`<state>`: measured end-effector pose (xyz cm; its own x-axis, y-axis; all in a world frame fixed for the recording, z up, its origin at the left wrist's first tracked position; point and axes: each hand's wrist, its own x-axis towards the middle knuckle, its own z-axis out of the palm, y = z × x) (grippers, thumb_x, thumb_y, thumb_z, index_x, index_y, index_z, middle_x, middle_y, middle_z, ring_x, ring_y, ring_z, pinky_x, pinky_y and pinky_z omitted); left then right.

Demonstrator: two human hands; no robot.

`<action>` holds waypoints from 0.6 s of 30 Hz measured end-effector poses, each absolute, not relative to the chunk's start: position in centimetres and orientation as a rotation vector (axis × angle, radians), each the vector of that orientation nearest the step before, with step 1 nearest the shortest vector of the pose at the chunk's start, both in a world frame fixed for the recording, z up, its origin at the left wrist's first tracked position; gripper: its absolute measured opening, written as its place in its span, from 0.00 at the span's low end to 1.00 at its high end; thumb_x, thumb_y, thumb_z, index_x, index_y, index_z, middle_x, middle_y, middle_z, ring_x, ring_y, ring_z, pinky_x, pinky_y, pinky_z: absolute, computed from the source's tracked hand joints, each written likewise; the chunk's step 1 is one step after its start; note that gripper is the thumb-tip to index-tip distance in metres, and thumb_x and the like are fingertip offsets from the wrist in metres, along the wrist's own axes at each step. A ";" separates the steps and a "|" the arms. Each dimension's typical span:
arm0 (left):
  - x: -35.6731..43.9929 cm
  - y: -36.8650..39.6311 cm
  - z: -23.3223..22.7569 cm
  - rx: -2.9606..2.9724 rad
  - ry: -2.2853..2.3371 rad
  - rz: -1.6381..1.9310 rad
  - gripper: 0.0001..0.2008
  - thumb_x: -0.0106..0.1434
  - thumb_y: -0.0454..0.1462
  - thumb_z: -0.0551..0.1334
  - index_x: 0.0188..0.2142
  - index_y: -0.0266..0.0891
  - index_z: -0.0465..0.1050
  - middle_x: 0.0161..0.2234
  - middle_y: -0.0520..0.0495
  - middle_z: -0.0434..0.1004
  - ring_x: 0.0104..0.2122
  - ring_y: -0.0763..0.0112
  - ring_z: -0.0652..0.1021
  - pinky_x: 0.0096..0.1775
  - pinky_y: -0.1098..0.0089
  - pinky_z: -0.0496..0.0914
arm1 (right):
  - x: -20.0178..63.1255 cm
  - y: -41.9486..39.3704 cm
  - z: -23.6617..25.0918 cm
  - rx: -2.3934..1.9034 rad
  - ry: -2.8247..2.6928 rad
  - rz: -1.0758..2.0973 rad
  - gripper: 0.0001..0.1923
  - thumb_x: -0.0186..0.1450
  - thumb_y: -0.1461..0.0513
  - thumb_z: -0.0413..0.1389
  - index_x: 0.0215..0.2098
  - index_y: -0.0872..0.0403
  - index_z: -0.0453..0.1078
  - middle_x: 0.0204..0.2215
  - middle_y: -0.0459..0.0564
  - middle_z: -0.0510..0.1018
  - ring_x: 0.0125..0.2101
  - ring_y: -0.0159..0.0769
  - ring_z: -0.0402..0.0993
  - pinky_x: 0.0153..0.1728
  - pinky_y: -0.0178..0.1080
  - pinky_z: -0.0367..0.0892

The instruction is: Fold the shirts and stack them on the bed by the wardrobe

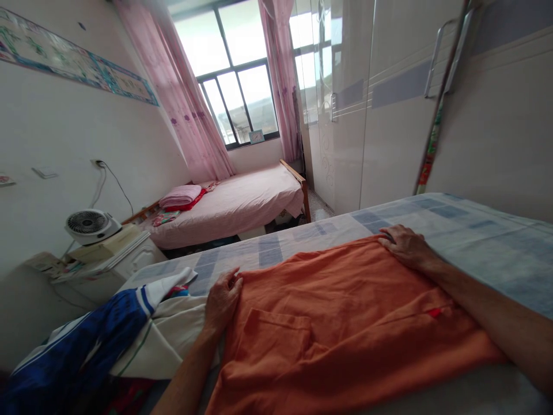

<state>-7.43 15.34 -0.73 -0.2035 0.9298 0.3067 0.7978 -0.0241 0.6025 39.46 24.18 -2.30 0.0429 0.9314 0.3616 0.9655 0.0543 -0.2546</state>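
Observation:
An orange shirt (345, 311) with a patch pocket is spread over the bed in front of me, its cloth lightly creased and its near part bunched in folds. My left hand (223, 300) is closed at the shirt's far left corner, thumb and fingers curled on the edge. At the far right corner, my right hand (406, 245) grips the cloth, its fingers bent over the edge. A small bright red spot shows on the shirt's right side. To the left of my left hand lie a blue and white garment (116, 323) and a cream garment (168, 328).
A checked blue and white sheet (466, 248) covers the bed. Beyond stands another bed (246, 199) with folded pink bedding (181, 196). A fan (90, 225) sits on a white cabinet (125, 253) at left. Tall wardrobe doors (389, 127) line the right side.

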 end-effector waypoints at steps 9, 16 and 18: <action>-7.6 15.5 -0.7 1.685 1.860 1.321 0.15 0.55 0.43 0.57 0.36 0.36 0.76 0.33 0.45 0.78 0.34 0.64 0.76 0.38 0.68 0.69 | 39.3 23.6 -0.6 -1.710 -1.792 -0.039 0.13 0.59 0.57 0.45 0.36 0.54 0.67 0.35 0.54 0.77 0.35 0.42 0.73 0.38 0.41 0.66; -6.8 11.8 3.9 1.398 1.562 1.477 0.25 0.49 0.44 0.62 0.45 0.33 0.73 0.27 0.50 0.73 0.23 0.76 0.69 0.25 0.76 0.63 | 41.2 19.9 3.3 -1.610 -1.913 0.014 0.10 0.56 0.58 0.47 0.33 0.52 0.66 0.31 0.51 0.78 0.32 0.40 0.75 0.35 0.40 0.66; -6.9 10.1 4.4 1.412 1.509 1.409 0.25 0.48 0.43 0.61 0.45 0.33 0.72 0.28 0.49 0.73 0.23 0.76 0.70 0.25 0.76 0.63 | 42.4 18.3 3.2 -1.624 -1.935 0.050 0.09 0.55 0.58 0.48 0.32 0.51 0.66 0.29 0.49 0.78 0.29 0.39 0.74 0.33 0.39 0.66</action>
<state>-6.93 10.12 4.44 -0.2278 0.9502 0.2128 0.2769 -0.1463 0.9497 42.35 18.35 3.25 -0.0661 0.9058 0.4185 0.8828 0.2486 -0.3986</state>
